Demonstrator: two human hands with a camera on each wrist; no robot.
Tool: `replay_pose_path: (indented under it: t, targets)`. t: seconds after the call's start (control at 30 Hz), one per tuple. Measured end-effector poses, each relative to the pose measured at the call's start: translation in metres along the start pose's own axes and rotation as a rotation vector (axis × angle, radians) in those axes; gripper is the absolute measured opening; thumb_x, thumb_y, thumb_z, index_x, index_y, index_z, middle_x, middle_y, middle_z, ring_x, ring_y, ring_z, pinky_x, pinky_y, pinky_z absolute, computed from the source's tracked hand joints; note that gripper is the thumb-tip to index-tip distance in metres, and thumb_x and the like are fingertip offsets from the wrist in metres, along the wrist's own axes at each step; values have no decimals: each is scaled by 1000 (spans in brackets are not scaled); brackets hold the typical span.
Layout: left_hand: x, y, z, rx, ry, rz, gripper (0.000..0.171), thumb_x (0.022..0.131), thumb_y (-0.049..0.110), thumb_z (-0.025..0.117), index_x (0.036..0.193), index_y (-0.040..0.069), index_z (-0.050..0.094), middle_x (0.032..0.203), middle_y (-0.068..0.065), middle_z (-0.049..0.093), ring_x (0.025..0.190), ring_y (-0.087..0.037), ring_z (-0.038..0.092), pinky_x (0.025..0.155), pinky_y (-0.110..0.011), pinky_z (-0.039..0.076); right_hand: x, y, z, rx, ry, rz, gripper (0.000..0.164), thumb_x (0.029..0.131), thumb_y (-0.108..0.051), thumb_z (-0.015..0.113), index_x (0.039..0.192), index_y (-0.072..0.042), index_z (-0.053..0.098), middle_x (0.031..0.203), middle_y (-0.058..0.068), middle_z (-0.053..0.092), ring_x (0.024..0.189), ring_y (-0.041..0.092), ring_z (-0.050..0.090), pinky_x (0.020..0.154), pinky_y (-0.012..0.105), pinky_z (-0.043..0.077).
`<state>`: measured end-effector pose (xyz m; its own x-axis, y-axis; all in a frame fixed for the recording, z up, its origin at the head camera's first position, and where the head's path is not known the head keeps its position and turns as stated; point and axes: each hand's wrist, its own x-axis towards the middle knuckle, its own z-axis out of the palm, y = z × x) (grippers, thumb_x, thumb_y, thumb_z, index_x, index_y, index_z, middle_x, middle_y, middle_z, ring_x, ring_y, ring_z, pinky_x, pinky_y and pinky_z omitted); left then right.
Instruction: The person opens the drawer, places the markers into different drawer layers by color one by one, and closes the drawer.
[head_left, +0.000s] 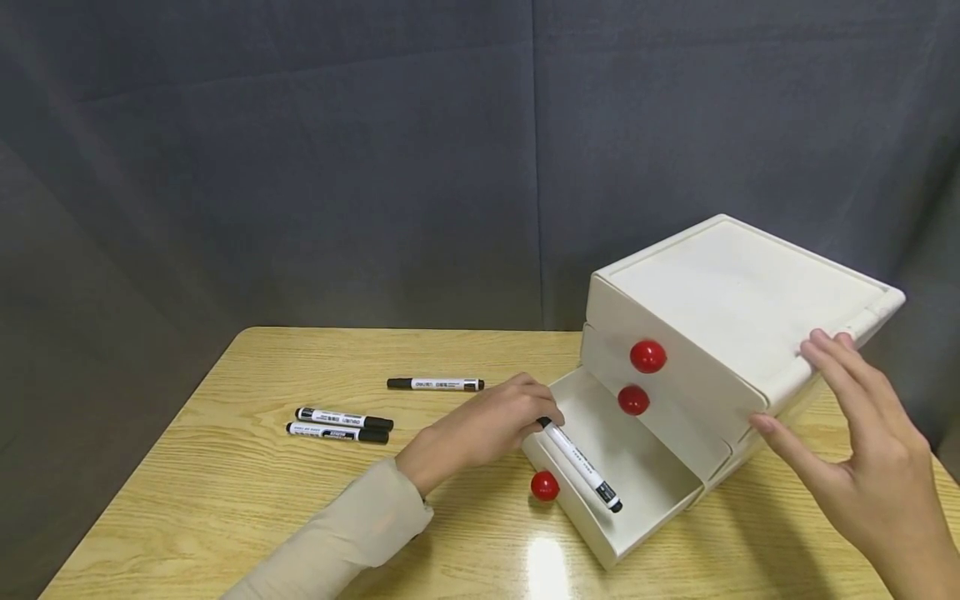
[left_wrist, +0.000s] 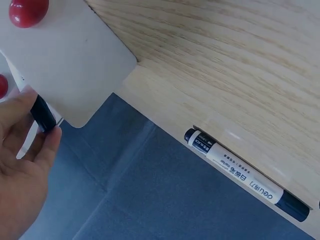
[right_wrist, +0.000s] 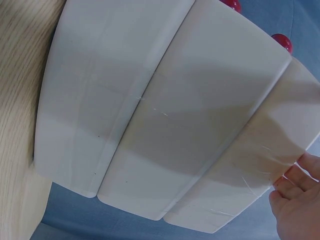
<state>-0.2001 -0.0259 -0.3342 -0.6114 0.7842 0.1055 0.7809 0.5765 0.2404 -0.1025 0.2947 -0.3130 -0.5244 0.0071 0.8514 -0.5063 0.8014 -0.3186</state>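
My left hand (head_left: pixel 491 421) pinches a white whiteboard marker (head_left: pixel 577 461) by its black cap (left_wrist: pixel 43 114). The marker slants over the pulled-out bottom drawer (head_left: pixel 637 454) of a white drawer unit (head_left: pixel 750 292), its far end pointing toward the front right. A red round knob (head_left: pixel 544 486) sits on that drawer's front. On the right, my right hand (head_left: pixel 877 442) touches the unit's top side edge with extended fingertips, the thumb at the front corner. In the right wrist view the fingertips (right_wrist: pixel 295 177) meet the edge of the unit's side wall (right_wrist: pixel 190 115).
Behind the left hand lies another marker (head_left: pixel 435 384) near the table's back edge. Two more markers (head_left: pixel 337 433) lie side by side on the left of the wooden table (head_left: pixel 225 500). The upper two drawers are closed, with red knobs (head_left: pixel 648 357). A dark curtain (head_left: pixel 375 167) hangs behind.
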Motion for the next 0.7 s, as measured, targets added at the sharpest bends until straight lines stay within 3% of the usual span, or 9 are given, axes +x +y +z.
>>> replay_pose_path:
  t: [0.4, 0.57, 0.7]
  targets:
    - [8, 0, 0, 74, -47, 37, 27, 92, 4, 68, 114, 18, 75, 117, 6, 72, 111, -11, 59, 98, -19, 50, 0, 1, 1, 2, -10, 2, 90, 83, -73, 59, 133, 2, 59, 141, 18, 57, 145, 18, 40, 117, 12, 27]
    - [13, 3, 0, 106, -79, 48, 26, 92, 1, 66, 106, 20, 77, 107, 8, 73, 103, -10, 58, 87, -16, 51, 0, 1, 1, 1, -3, -6, 90, 83, -72, 60, 132, 2, 60, 141, 19, 57, 145, 19, 41, 117, 12, 27]
    - [17, 5, -1, 97, -111, 17, 31, 90, -6, 64, 102, 19, 78, 99, 8, 72, 94, -9, 57, 77, -15, 49, -1, 1, 0, 0, -2, -2, 90, 82, -72, 60, 133, 2, 60, 141, 19, 57, 145, 19, 41, 117, 12, 27]
